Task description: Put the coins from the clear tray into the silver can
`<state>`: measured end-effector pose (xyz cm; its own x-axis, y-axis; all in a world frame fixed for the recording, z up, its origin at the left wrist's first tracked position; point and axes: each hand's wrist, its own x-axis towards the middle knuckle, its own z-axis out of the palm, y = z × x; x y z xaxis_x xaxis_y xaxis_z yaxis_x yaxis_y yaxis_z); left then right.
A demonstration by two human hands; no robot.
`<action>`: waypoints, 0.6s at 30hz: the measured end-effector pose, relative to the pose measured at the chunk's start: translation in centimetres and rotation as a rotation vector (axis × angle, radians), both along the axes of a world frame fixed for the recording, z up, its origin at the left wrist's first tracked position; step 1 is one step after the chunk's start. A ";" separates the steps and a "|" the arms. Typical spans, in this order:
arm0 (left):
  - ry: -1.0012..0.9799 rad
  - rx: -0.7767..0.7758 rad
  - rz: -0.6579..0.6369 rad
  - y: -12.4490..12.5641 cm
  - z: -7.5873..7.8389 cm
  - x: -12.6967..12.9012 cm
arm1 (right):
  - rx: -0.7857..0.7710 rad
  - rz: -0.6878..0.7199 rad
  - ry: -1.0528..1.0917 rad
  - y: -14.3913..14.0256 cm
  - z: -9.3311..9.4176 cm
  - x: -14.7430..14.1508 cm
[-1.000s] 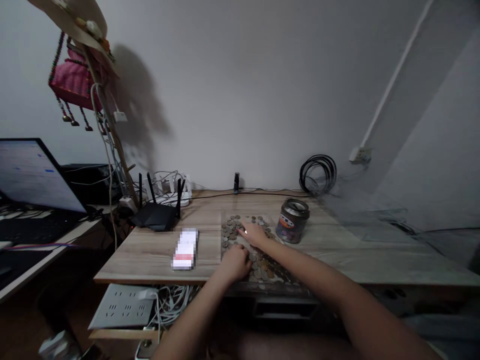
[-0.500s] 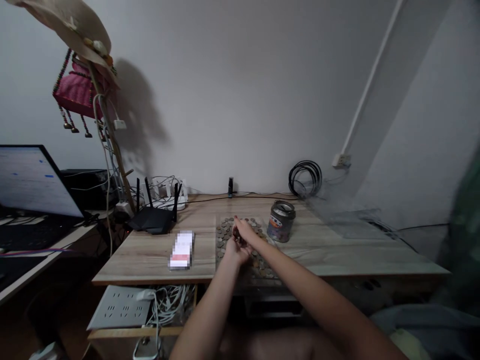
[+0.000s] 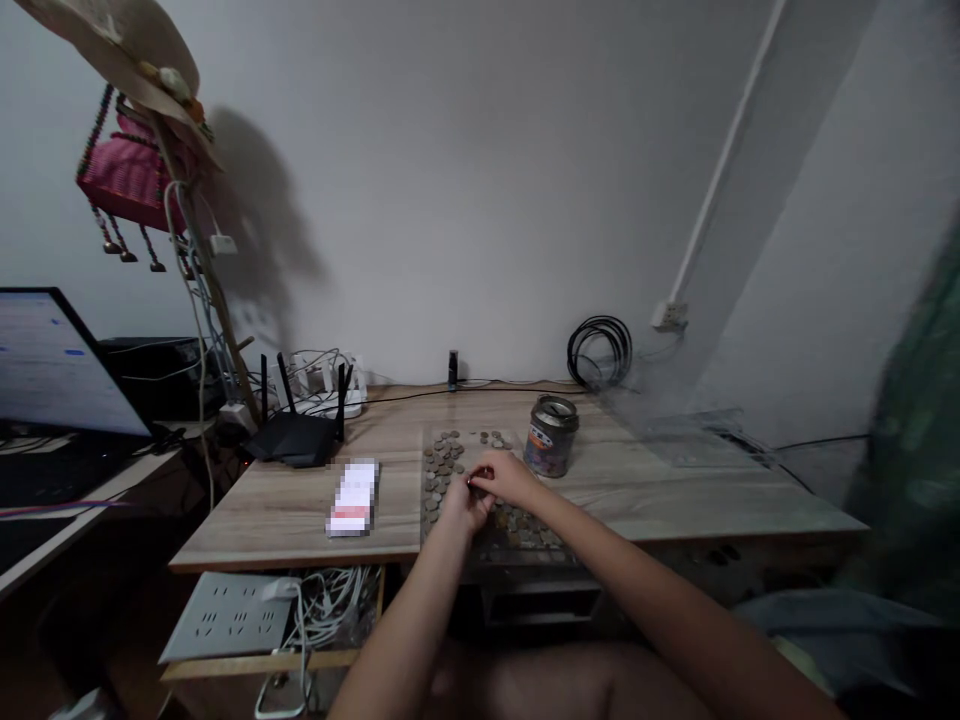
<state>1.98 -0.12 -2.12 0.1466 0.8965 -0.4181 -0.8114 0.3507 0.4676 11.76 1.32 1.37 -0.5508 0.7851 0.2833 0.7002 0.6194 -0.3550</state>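
Observation:
Many round coins point(image 3: 444, 455) lie loose on a clear sheet point(image 3: 424, 440) near the table's front edge. Above them my left hand point(image 3: 471, 508) is closed, palm side turned up, its fingers partly hidden. My right hand point(image 3: 506, 478) comes across from the right, with thumb and fingers pinched together over the left hand's fingers. Something small and dark shows between the two hands, too small to name. Just behind my right hand stands an upright round tin can point(image 3: 551, 438) with a printed label and a hole or slot in its top.
A lit phone point(image 3: 352, 498) lies left of the coins, with a black router point(image 3: 294, 440) behind it. Coiled black cable point(image 3: 600, 350) leans on the wall. An open drawer with a power strip point(image 3: 229, 615) juts out below. A laptop point(image 3: 64, 365) stands far left.
My right hand has drawn back from the cupped pose against my left hand and now pinches at its fingers. Both hands sit slightly lower. The view has turned a little right.

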 end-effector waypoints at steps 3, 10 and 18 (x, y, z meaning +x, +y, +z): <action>0.033 0.014 -0.014 -0.1 -0.1 0.0 | 0.002 -0.007 0.096 -0.2 -0.1 -0.2; -0.012 -0.074 -0.197 -0.4 -0.3 -0.3 | 0.207 -0.549 0.382 5.3 5.8 7.2; 0.145 0.000 -0.247 -0.5 0.2 0.3 | 0.175 -0.849 -0.103 7.9 8.6 11.4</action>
